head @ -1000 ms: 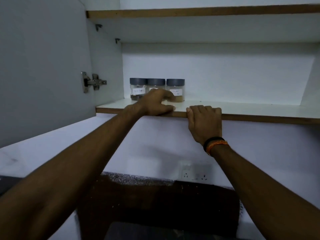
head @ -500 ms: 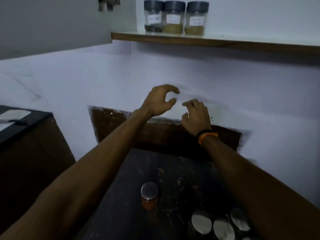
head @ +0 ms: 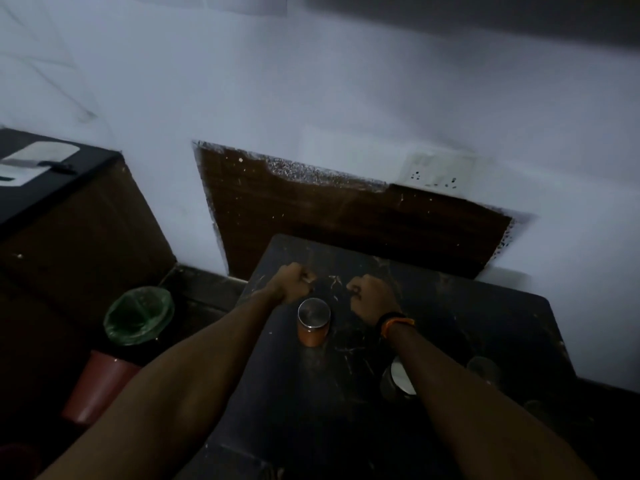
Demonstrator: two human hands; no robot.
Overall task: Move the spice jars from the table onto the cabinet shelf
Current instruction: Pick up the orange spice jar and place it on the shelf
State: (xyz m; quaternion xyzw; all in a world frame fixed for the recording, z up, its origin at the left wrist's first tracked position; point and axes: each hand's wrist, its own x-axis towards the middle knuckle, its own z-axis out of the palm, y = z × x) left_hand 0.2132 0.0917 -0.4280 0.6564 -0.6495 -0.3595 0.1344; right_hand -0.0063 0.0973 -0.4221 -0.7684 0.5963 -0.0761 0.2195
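Note:
An orange spice jar (head: 313,323) with a silver lid stands on the dark table (head: 485,327). My left hand (head: 292,283) hovers just behind and left of it, fingers curled, holding nothing. My right hand (head: 372,296), with a black and orange wristband, hovers just right of the jar, also curled and holding nothing. Another silver-lidded jar (head: 400,377) shows partly under my right forearm. A further jar (head: 483,370) sits dimly to the right. The cabinet shelf is out of view.
A bin with a green liner (head: 138,315) stands on the floor left of the table, with a reddish container (head: 98,386) in front of it. A black counter (head: 52,174) lies at far left. A wall socket (head: 434,173) is behind the table.
The view dropped from the shelf with three jars down to the table. Both hands came off the shelf edge and lowered to either side of the orange jar, fingers curling in.

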